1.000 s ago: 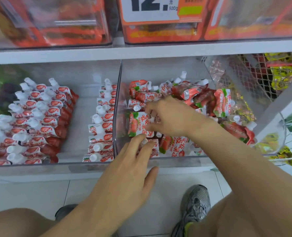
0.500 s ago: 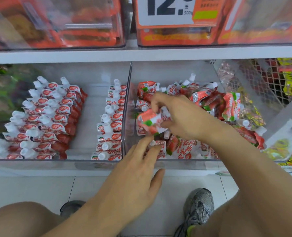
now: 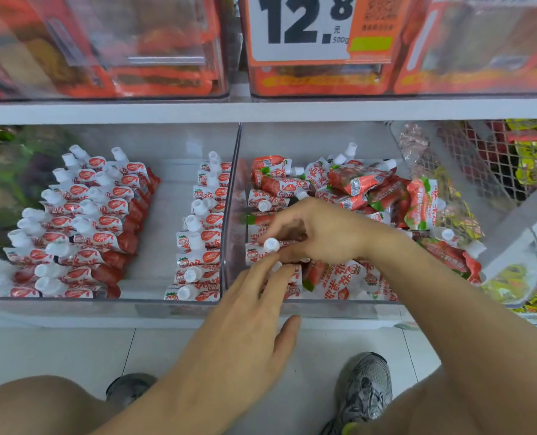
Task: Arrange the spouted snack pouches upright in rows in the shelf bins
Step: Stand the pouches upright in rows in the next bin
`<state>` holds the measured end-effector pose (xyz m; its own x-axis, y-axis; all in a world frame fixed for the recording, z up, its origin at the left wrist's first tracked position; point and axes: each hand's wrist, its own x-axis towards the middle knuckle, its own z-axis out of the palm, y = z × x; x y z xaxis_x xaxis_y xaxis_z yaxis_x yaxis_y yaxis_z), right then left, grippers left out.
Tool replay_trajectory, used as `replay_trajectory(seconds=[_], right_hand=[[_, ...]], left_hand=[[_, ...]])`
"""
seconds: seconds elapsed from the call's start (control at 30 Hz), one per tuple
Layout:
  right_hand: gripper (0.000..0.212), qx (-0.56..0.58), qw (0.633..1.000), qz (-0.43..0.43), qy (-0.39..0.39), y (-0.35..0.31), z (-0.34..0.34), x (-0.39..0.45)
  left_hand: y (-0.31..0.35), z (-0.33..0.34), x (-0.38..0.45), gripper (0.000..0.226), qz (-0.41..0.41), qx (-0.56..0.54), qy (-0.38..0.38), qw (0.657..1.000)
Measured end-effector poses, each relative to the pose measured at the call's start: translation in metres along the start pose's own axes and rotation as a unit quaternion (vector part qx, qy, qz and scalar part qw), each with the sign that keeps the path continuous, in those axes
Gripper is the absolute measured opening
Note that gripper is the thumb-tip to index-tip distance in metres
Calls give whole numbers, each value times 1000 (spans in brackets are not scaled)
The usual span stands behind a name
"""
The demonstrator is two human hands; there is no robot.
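My right hand (image 3: 317, 233) pinches a pouch (image 3: 260, 251) upright against the clear divider (image 3: 231, 215), just right of it. My left hand (image 3: 254, 296) rests fingers spread on the pouches in front. These look light, soft and slick, so I'd grip at the stiff white spout (image 3: 271, 244).

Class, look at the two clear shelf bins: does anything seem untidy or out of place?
Yes. In the right bin, the pouch pile lies jumbled, spouts pointing all ways, unlike the upright rows in the left bin.
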<state>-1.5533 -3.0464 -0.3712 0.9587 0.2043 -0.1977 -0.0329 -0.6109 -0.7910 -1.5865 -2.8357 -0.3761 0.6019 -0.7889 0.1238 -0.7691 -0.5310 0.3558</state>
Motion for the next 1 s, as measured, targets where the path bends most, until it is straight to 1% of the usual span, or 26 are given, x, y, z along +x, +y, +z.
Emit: replay_trajectory(seconds=[0.07,0.17,0.23,0.27,0.3,0.33,0.37,0.4,0.47,0.5,0.53,0.57,0.6,0.67,0.73,0.8,0.87,0.93,0.97,1.0], right_hand=[[25,28,1000,2,-2,-1,-9,-8],[31,62,998,5,0,3,-20,-20],[38,108,993,16,-37,9,-26,-28],[41,129,989,17,-63,11,-29,-32],[42,142,987,13,-80,11,-32,-35],[41,151,985,7,-78,11,-35,-37],[39,163,985,2,-51,10,-39,-40],[36,173,985,0,3,8,-43,-41],[30,167,975,-22,145,5,-51,-37],[28,144,971,-38,186,3,-54,-31],[25,108,974,-51,192,0,-55,-22],[23,56,982,-61,167,-4,-53,-11],[23,-4,990,-65,125,-6,-49,2],[26,-113,991,-55,37,-8,-41,29],[28,-169,985,-36,-16,-6,-37,49],[28,-198,979,-35,-42,-5,-37,59],[34,-229,971,-66,-33,-3,-39,66],[48,-260,960,-105,6,0,-41,72],[53,-273,955,-111,17,3,-41,76],[51,-293,949,-115,17,5,-39,79]], left_hand=[[3,-2,4,57,3,-25,30,999],[9,-9,15,63,-23,-51,81,995],[9,-13,26,62,-42,-61,100,992],[8,-14,31,55,-41,-52,97,993],[5,-14,34,44,-29,-33,89,995],[1,-12,36,31,-13,-8,81,997],[-3,-12,36,22,0,15,70,997],[-6,-11,34,23,9,35,58,998],[-10,-11,30,36,20,56,45,997],[-10,-11,27,37,24,63,49,997],[-9,-12,25,33,28,67,56,996],[-8,-12,24,31,32,75,65,995],[-7,-11,24,31,34,83,75,993],[-6,-8,25,37,36,95,87,991],[-6,-4,26,37,42,100,97,989],[-3,-1,27,27,51,93,112,988],[-2,0,29,20,58,86,122,987],[-1,1,32,16,56,87,125,987],[-1,2,33,16,57,88,125,987],[-1,2,34,17,58,86,125,987]])
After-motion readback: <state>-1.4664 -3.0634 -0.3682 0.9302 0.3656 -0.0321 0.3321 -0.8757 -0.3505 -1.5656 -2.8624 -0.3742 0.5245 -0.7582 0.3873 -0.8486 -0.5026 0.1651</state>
